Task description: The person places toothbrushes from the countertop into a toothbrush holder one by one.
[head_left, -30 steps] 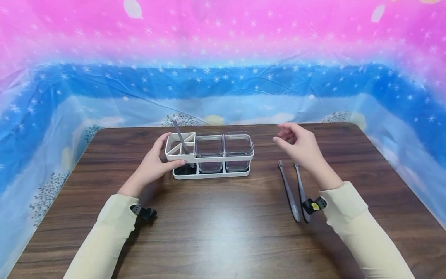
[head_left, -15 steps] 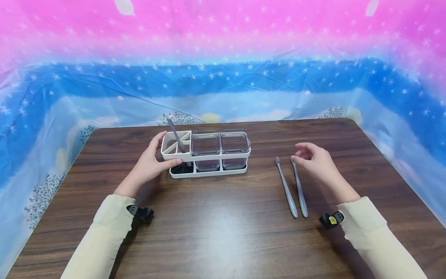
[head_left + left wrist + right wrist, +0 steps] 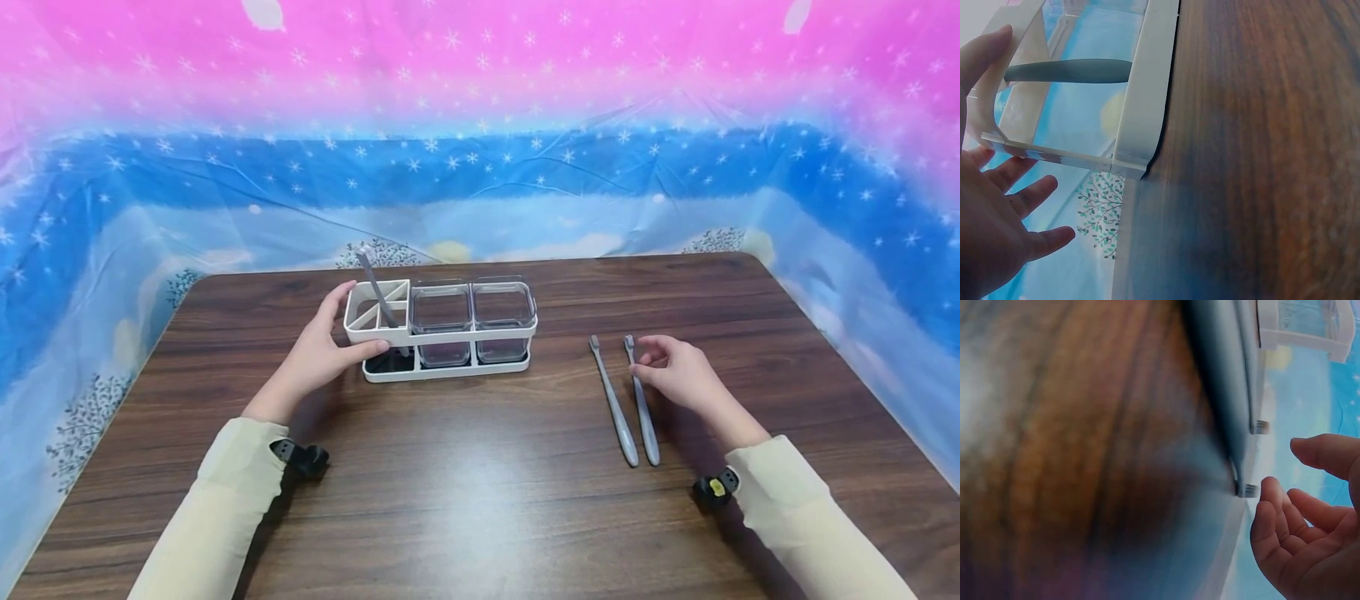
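Observation:
My left hand grips the left end of a white toothbrush holder, its thumb across the upper front rim and its fingers at the outer side. One grey toothbrush leans in the holder's divided section; its handle shows in the left wrist view. Two clear cups sit in the holder's other openings. Two more grey toothbrushes lie side by side on the table, a left one and a right one. Close above the right one's head is my right hand, thumb and fingers apart in the right wrist view.
The wooden table extends around the holder and toothbrushes. Behind its far edge hangs a pink and blue snowflake cloth. Black cameras are strapped to both wrists, the right one low over the table.
My right hand has moved right, then down toward the right toothbrush's head. My left hand keeps its hold on the holder; the head view has shifted slightly.

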The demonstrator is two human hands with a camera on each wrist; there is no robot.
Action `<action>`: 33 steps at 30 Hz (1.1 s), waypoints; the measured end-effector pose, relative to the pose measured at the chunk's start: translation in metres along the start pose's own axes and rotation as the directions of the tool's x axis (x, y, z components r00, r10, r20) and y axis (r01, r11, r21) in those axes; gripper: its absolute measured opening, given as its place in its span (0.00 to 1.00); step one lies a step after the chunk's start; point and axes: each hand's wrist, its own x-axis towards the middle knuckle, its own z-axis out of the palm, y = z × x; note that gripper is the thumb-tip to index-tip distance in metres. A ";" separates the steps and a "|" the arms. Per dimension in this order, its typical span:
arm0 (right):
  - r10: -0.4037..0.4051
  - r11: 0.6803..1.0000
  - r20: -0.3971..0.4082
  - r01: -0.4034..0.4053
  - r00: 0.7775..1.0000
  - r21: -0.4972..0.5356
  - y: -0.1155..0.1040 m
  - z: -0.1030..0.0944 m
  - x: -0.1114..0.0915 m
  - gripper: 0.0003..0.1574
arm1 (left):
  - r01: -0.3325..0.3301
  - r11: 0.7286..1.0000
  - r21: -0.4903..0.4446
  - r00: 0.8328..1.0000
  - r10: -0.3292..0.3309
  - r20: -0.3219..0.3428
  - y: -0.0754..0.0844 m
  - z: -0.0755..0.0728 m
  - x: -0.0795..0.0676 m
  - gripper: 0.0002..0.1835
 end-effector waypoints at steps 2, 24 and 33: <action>0.002 1.000 0.009 -0.002 1.000 -0.014 0.002 0.002 0.001 0.32 | 0.000 1.000 0.007 1.000 0.000 0.000 0.000 0.000 0.000 0.54; 0.045 0.999 0.097 -0.042 0.994 -0.032 0.001 0.006 0.006 0.33 | -0.013 1.000 0.007 1.000 0.013 -0.012 0.000 0.000 0.000 0.54; 0.085 0.993 0.117 -0.075 0.989 -0.086 -0.002 0.007 0.009 0.33 | -0.004 1.000 0.017 1.000 0.004 -0.014 -0.001 0.001 0.000 0.54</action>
